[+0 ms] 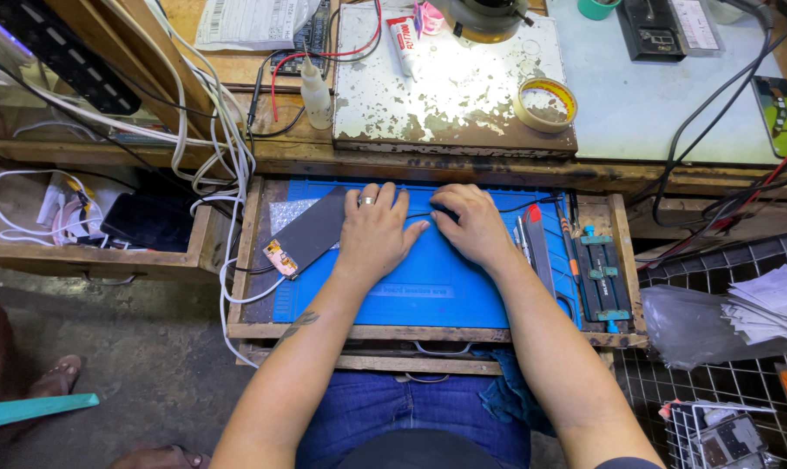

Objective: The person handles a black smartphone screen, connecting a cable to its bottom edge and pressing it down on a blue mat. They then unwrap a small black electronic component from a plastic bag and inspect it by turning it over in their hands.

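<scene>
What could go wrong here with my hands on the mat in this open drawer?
The dark phone panel lies right beside your left hand, partly off the blue mat; a nudge might push it against the drawer wall. A thin black cable runs out from under your right hand; moving that hand could snag it. The tools packed at the mat's right edge sit close to your right forearm and might get knocked.

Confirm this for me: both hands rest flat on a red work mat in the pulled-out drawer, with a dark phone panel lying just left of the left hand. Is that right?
Not quite: the work mat is blue, not red, as the head view shows. The rest holds: the left hand and right hand rest on it in the pulled-out drawer, and the dark phone panel lies just left of the left hand.
</scene>
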